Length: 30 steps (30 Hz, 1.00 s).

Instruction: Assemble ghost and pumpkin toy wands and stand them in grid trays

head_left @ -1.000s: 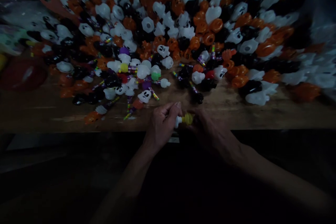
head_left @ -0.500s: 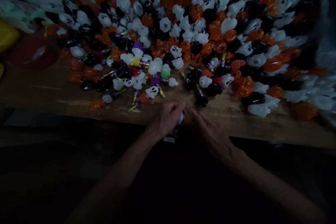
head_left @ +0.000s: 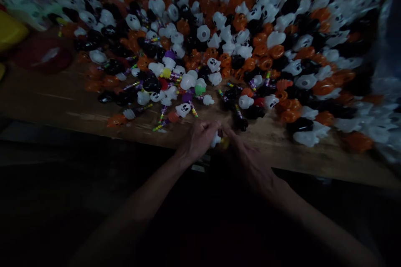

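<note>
At the table's front edge, my left hand [head_left: 202,137] is closed around a small white plastic piece [head_left: 214,140], mostly hidden by the fingers. Against it, my right hand [head_left: 242,147] has its fingers bent around a yellow plastic piece [head_left: 224,143]. The two pieces meet or nearly meet between my fingertips; the dim light hides the joint. Just beyond my hands lie toy sticks with colourful candy-like tubes, one topped by a white ghost head [head_left: 183,110]. A black-topped stick [head_left: 242,124] lies close to my right fingers.
A large heap of white ghost, orange pumpkin and black plastic heads [head_left: 203,33] covers the back of the wooden table [head_left: 75,112]. On the left are a dark red object [head_left: 44,58] and a yellow object [head_left: 11,33]. Clear plastic sheeting [head_left: 388,50] hangs at the right.
The view has shifted slightly. Between my hands, more of the white piece and the yellow piece now shows. Both hands stay together at the table edge, and the heap is unchanged.
</note>
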{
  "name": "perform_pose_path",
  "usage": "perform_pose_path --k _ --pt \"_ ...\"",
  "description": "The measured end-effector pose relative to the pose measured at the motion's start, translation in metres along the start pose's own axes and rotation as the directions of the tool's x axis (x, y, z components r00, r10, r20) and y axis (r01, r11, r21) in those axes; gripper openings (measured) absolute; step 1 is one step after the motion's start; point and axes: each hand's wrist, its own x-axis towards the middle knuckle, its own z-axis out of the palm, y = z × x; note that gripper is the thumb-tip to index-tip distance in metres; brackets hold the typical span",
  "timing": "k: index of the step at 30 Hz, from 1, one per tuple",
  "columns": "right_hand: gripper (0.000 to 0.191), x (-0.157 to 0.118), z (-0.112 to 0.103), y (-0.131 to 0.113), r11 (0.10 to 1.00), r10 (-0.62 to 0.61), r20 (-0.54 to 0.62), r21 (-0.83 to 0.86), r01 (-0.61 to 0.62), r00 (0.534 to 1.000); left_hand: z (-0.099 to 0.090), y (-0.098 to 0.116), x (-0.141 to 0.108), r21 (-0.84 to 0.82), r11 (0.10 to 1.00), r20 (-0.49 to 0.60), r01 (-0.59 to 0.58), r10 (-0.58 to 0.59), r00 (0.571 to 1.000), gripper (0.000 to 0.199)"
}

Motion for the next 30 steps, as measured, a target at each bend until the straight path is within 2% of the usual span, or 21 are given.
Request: perform_pose_path --k 4,8,13,17,23,27,30 --pt "0.040 -0.001 0.002 0.002 0.993 0.030 -0.119 0.113 -0.017 0.992 -0.001 0.001 -0.001 0.032 0.999 -0.001 -0.026 0.026 1.000 0.040" --pt "0.030 -0.003 0.000 0.008 0.990 -0.038 -0.190 0.127 0.063 0.981 -0.002 0.003 -0.003 0.081 0.995 0.009 -0.056 0.056 0.998 0.041" --pt "0.037 -0.005 -0.005 0.011 0.995 -0.099 -0.101 -0.040 0.095 0.990 -0.001 0.004 -0.004 -0.013 1.000 0.008 0.019 -0.019 1.000 0.039" --pt "0.031 -0.005 -0.004 0.007 0.988 -0.083 -0.063 -0.133 0.074 0.995 0.002 0.003 -0.006 -0.040 0.998 -0.006 0.055 -0.055 0.998 0.040" --pt "0.023 -0.003 0.000 0.010 0.997 -0.063 -0.048 -0.058 0.060 0.997 0.001 0.001 -0.007 -0.042 0.998 -0.012 0.050 -0.051 0.999 0.040" --pt "0.012 -0.001 -0.003 0.013 0.995 -0.096 0.041 -0.027 0.097 0.995 -0.001 -0.001 -0.004 -0.041 0.998 0.021 0.053 -0.053 0.998 0.044" --pt "0.014 0.001 -0.007 0.016 0.987 -0.140 0.106 -0.057 0.147 0.984 0.000 -0.002 -0.001 -0.057 0.997 0.024 0.050 -0.048 0.999 0.043"
